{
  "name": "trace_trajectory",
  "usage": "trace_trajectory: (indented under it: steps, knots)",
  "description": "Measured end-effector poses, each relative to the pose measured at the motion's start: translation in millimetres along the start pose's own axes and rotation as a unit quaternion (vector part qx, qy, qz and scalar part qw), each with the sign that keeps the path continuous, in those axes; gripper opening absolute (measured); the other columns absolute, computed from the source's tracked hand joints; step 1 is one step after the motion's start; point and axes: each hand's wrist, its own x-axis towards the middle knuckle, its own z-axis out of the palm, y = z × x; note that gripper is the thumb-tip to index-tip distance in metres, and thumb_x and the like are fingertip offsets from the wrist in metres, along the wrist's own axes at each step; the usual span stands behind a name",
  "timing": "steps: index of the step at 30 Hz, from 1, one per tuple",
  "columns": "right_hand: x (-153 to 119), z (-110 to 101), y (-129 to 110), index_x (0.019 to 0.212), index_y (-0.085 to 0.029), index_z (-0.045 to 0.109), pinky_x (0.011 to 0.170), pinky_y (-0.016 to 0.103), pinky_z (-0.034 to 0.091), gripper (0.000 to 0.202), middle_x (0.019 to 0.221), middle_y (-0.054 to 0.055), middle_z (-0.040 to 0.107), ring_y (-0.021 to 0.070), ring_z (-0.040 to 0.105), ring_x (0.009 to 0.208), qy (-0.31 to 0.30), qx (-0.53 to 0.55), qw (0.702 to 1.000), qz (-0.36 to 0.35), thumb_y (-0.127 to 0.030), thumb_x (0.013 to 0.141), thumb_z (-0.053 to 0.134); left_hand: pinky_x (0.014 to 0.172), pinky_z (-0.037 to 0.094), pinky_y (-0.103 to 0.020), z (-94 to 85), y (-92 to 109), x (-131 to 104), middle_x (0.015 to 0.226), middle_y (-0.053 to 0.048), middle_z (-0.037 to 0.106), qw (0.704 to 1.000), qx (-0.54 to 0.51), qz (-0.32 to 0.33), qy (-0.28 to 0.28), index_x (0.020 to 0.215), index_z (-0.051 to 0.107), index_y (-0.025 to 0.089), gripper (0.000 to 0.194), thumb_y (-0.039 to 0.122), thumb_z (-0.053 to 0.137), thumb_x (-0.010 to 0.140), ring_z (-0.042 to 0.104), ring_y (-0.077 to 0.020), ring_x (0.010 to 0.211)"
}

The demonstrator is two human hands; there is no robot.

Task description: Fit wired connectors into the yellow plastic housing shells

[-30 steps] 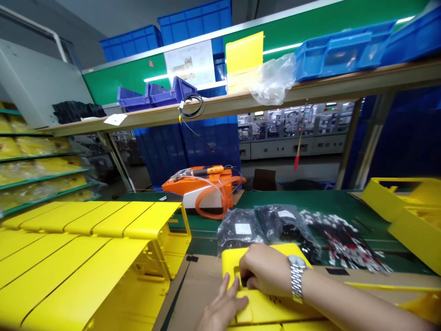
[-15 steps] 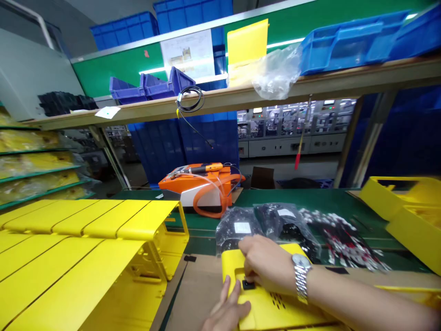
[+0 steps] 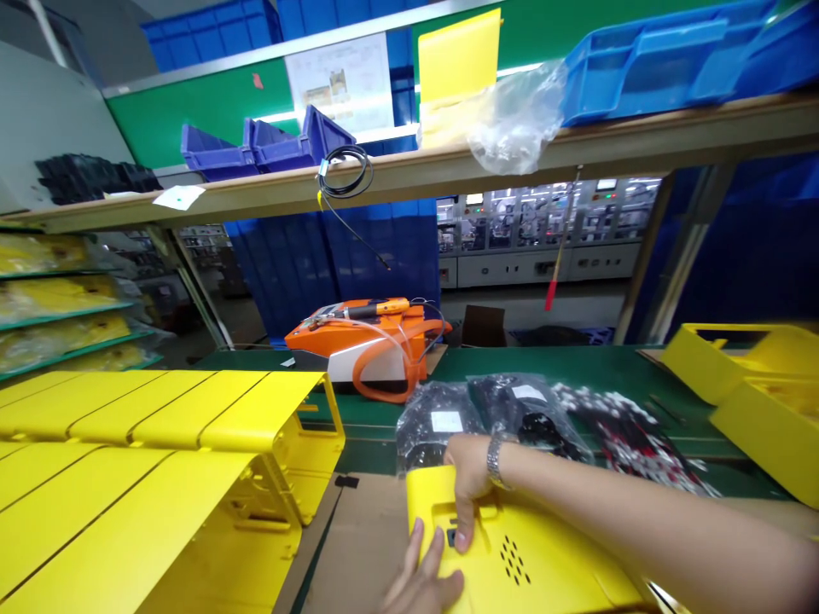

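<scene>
Factory bench with green tabletop (image 3: 576,362): yellow housing (image 3: 512,554) lies flat on cardboard (image 3: 364,529), right hand (image 3: 470,486) gripping its far edge, thumb by the black switch (image 3: 451,537), left hand (image 3: 422,580) spread flat, bracing it.

Readable text: none; every label and sheet in view is too blurred or too small to make out.
White sheet (image 3: 340,83), at 12 o'clock on the green back panel: carries print and small pictures, not legible.
White label (image 3: 446,421) on the black parts bag (image 3: 435,426), near centre: marks too small to read.
White label (image 3: 529,393) on the next bag (image 3: 531,418), toward 3 o'clock of the first: unreadable.
White slip (image 3: 178,197) on the wooden shelf (image 3: 640,141), at 10 o'clock: no legible writing.
Machine panels (image 3: 543,217) behind the bench, at 1 o'clock: displays and stickers show, nothing readable.
Orange device (image 3: 358,341), centre: no brand legible.
</scene>
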Motion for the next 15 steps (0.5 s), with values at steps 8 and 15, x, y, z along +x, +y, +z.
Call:
trace_trajectory:
  steps: [8,15]
  knots:
    - [-9.6,-3.7,15.6,0.082,-0.017,0.074,0.053,0.023,0.056,0.068,0.086,0.003,0.074,0.0182,0.067,0.070,-0.013,0.005,0.996,-0.087,-0.035,0.021,0.099,0.125,0.021,-0.058,6.9,19.0,-12.3,0.160,-0.011,0.020,0.966,-0.145,-0.149,0.155,0.146,0.048,0.016,0.062,0.037,0.057,0.089,0.026,-0.0357,0.148]
    - [-0.2,1.3,20.7,0.079,-0.017,0.073,0.047,0.025,0.053,0.070,0.077,0.002,0.072,0.0189,0.064,0.064,0.048,0.028,0.996,-0.075,-0.032,0.016,0.099,0.117,0.040,-0.055,10.6,32.2,-25.0,0.156,-0.009,0.033,0.963,-0.094,-0.117,0.224,0.141,0.055,0.019,0.050,0.030,0.046,0.093,0.045,-0.0336,0.139]
